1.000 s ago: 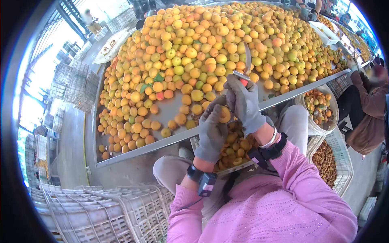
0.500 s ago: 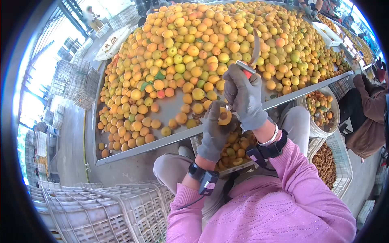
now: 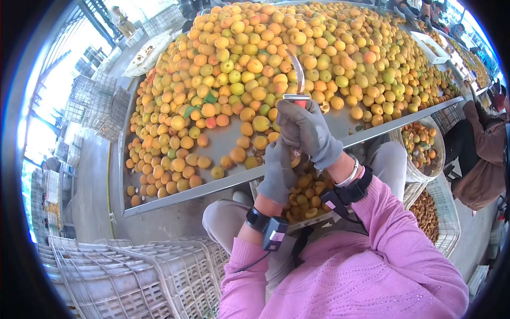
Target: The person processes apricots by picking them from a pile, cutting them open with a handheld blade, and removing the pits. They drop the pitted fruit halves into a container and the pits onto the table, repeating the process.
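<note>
Leftward has swung the right grip (image 3: 309, 130), closed around the curved knife (image 3: 300, 74); the left grip (image 3: 276, 169) closes on a mostly hidden apricot (image 3: 296, 160). I'd point the knife away from both.

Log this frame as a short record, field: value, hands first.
right hand: grips curved knife, blade pointing away from the wearer
left hand: against right hand; grip hidden
table: metal, heaped with yellow-orange fruit
below hands: cut fruit in container
right: bucket of fruit pieces; brown pieces in crate
far right: co-worker
lower left: white crates
</note>
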A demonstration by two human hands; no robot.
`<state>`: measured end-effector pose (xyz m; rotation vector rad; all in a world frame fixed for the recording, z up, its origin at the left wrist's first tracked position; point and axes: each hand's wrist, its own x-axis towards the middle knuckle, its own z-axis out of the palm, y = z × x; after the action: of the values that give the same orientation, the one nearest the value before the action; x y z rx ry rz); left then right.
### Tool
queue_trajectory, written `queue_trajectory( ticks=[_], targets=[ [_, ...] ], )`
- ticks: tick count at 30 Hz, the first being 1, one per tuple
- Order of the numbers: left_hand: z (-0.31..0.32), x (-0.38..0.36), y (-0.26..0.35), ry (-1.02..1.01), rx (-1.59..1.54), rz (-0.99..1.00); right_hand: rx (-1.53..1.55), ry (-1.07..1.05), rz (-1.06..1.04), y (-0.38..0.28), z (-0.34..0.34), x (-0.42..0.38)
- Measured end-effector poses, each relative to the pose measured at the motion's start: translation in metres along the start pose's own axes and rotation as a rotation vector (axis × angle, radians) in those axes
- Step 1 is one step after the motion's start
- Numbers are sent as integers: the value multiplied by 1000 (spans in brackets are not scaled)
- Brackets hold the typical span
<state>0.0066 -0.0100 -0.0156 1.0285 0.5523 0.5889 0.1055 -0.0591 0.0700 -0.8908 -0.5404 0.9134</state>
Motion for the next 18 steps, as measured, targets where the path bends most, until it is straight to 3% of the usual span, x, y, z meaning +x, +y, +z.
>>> queue_trajectory(
  ticks=[2, 3, 6, 8, 9, 11, 15, 17, 18],
  targets=[
    [-10, 2, 14, -292, 820, 675, 70, -113, -17, 5, -4, 7],
    [-10, 3, 14, -288, 819, 679, 68, -118, -18, 3, -2, 9],
    [-10, 10, 7, -337, 707, 592, 110, -190, 23, 1, 2, 11],
    [-4, 22, 4, -185, -49, 45, 253, 45, -105, -1, -2, 20],
    [-3, 21, 9, -187, -48, 46, 254, 45, -107, -4, -5, 23],
    [-2, 18, 21, -286, -314, -66, 131, 284, -249, -12, -17, 27],
    [11, 27, 27, -175, -411, -206, -3, 347, -246, -19, -47, 20],
    [24, 31, 25, -27, 175, -126, -4, 382, -226, -18, -57, 11],
    [26, 35, 20, -31, 177, -128, -59, 376, -208, -16, -64, 7]
  ],
)
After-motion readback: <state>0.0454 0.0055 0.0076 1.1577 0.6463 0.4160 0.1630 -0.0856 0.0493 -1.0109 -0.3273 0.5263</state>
